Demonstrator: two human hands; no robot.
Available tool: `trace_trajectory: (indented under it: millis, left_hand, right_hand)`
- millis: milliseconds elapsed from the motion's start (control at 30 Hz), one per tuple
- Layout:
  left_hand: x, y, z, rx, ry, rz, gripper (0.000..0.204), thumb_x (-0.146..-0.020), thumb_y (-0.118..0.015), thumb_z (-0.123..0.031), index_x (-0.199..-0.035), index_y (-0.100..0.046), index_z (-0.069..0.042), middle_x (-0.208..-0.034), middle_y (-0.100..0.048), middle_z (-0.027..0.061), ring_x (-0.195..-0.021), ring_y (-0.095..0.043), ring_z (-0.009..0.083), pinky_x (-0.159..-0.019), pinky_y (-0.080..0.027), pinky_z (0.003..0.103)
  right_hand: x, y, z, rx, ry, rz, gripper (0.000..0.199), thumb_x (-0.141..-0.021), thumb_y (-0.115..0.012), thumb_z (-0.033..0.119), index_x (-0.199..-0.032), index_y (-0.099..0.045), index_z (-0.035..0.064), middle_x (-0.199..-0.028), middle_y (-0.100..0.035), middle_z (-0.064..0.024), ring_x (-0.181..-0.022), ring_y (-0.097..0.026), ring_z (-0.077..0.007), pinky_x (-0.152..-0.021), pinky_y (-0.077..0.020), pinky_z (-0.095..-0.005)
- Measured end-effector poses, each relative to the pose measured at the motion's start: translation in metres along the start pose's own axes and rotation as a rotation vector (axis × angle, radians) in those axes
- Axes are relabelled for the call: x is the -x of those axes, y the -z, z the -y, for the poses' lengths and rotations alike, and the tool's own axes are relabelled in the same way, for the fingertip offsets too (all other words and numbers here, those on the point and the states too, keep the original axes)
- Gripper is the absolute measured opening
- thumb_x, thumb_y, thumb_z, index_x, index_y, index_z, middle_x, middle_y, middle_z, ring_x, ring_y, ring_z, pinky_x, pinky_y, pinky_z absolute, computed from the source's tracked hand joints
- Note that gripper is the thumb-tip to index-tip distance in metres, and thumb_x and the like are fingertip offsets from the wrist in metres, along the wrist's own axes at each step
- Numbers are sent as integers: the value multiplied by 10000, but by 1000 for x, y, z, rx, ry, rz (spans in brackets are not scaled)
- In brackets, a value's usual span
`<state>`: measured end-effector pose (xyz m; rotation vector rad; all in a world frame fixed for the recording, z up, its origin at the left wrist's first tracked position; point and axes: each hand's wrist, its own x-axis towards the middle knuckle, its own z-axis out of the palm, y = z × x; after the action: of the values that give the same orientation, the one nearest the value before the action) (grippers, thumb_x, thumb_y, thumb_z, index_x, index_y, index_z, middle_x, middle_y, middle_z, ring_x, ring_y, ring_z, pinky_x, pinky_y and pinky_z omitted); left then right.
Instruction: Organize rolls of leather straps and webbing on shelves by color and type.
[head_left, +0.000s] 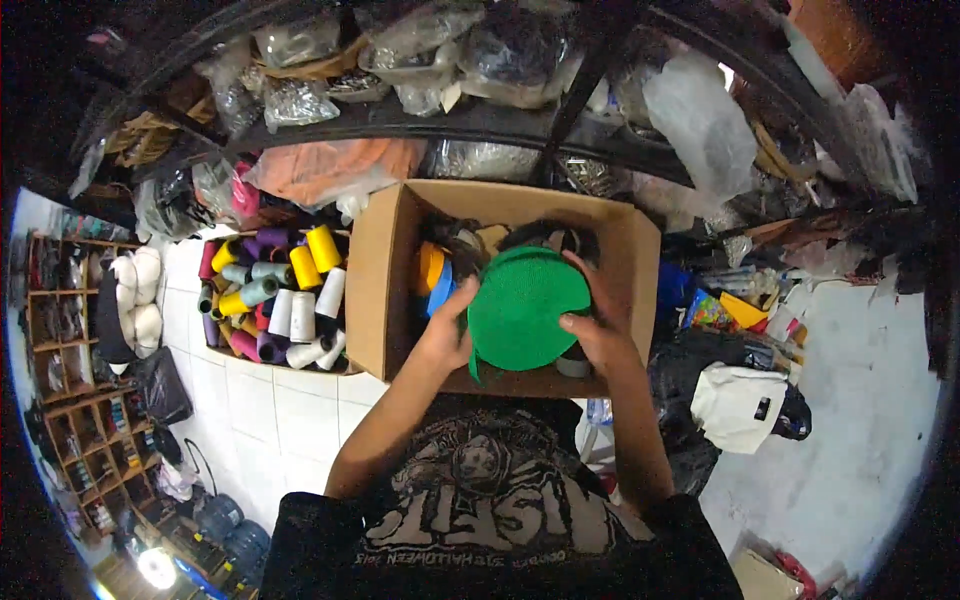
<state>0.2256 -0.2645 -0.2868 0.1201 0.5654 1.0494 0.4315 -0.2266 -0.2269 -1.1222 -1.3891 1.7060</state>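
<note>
A large round roll of green webbing (pixel 528 308) is held over an open cardboard box (pixel 367 285). Its flat, ridged face is turned up, and a short loose end hangs at its lower left. My left hand (pixel 450 328) grips the roll's left edge, with most fingers hidden. On the opposite side my right hand (pixel 600 335) clasps the rim, thumb on the upper face. Inside the box, near my left hand, are an orange roll (pixel 431 268) and a blue roll (pixel 440 296). Dark coiled rolls (pixel 560 238) lie behind the green one, and a grey roll (pixel 573 367) shows below it.
Left of the box stands a carton of thread cones (pixel 303 315) in many colours. Shelves with plastic-bagged goods (pixel 500 55) span the far side. A pigeonhole rack (pixel 75 360) is at the left. Black bags (pixel 680 390) and a white bag (pixel 735 405) lie to the right.
</note>
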Motion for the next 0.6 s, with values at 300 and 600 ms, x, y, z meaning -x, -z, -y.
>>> trace_trajectory:
  millis: [300, 600]
  left_hand:
    - [14, -49, -1, -342, -366, 25, 629, -854, -553, -383, -1322, -349, -16, -1277, -448, 118, -1156, -443, 209, -976, -340, 336]
    - [22, -78, -3, -789, -517, 119, 654, -867, -545, -356, -1362, -278, -23, -1374, -336, 131, -1273, -301, 211, -1043, -218, 326]
  right_hand:
    - [23, -28, 9, -361, -115, -193, 841, -771, -681, 198, -1404, -150, 43, -1344, -345, -119, -1251, -327, -221, -1025, -279, -361]
    - [22, -36, 20, -420, -137, -196, 967, -754, -689, 239, -1425, -2, 126, -1353, -305, -104, -1241, -328, -247, -990, -314, -354]
